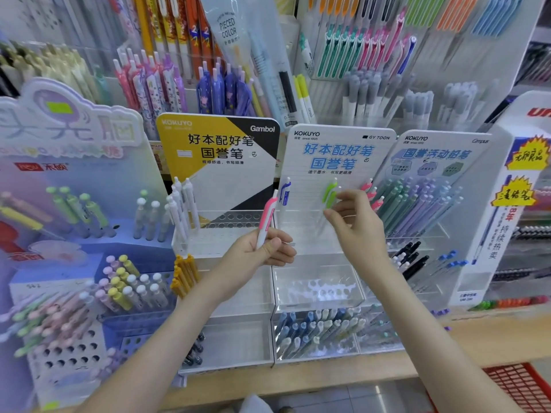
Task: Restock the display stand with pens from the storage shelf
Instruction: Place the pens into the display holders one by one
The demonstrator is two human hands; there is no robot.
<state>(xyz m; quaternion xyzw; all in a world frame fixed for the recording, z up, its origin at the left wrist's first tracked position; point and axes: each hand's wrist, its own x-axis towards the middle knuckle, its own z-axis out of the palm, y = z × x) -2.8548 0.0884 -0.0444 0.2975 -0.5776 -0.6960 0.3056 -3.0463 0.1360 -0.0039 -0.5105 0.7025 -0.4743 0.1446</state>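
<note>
Hard to make out: clear barrel of the green-clipped pen against the white display stand; pinched narrowly there between thumb and fingers of the right hand. Hidden inside the left hand: lower end of the pink pen, gripped upright in curled fingers, just left of the stand. Also slotted in the stand: 1 blue pen; pink pens, partly behind the right hand. Blurred: purple stand at far left. Cut off at lower right: red basket.
</note>
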